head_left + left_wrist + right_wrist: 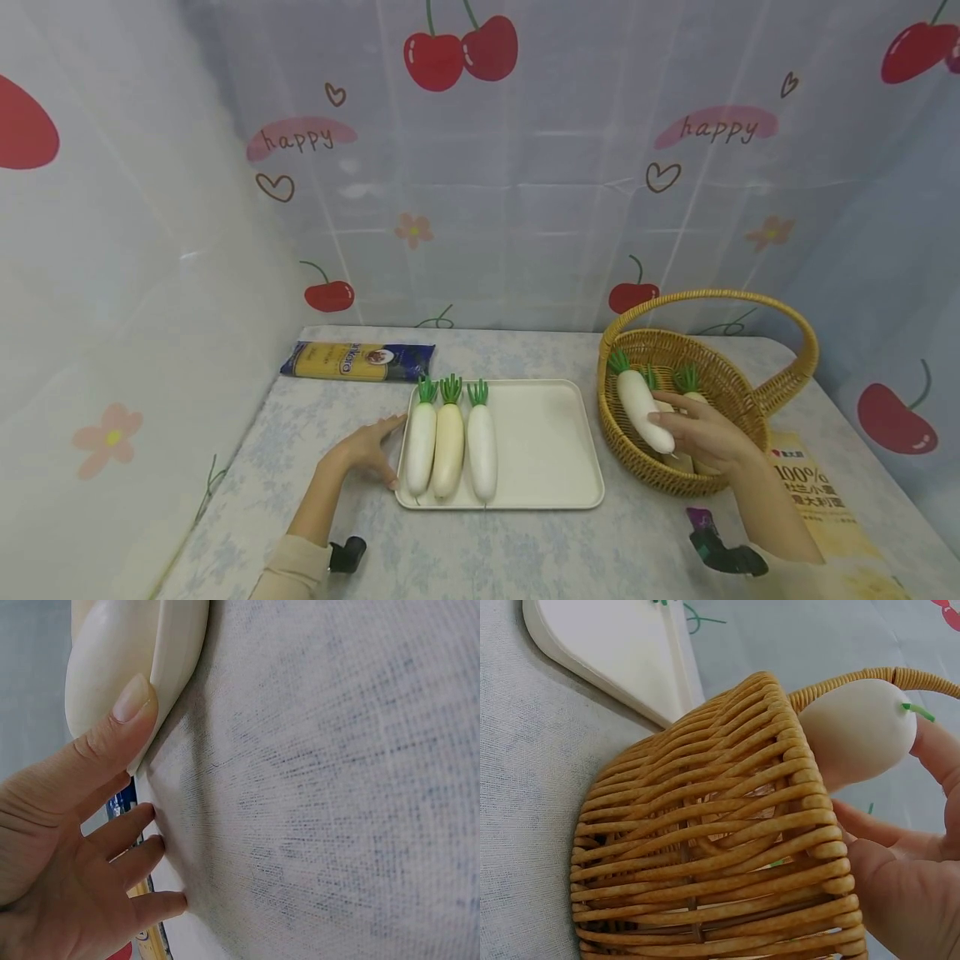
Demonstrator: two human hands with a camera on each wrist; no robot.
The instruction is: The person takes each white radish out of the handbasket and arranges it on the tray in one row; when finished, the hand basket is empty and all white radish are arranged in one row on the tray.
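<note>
My right hand (703, 432) holds a white radish (641, 408) over the left part of a wicker basket (757, 417). In the right wrist view, this radish (859, 731) shows above the basket rim, with the right hand (915, 862) behind the weave. More radishes with green tops (687, 379) lie in the basket, partly hidden by the hand. My left hand (369, 450) rests at the left edge of a cream tray (543, 450), fingers spread and thumb touching its rim. Side by side on the tray lie two white radishes (482, 446) and a yellowish one (448, 450).
Behind the tray's left corner lies a blue and yellow packet (360, 362). A yellow printed packet (813, 492) is to the right of the basket, partly under the right forearm. The basket's handle (705, 296) arches high. A patterned curtain (510, 192) encloses the table.
</note>
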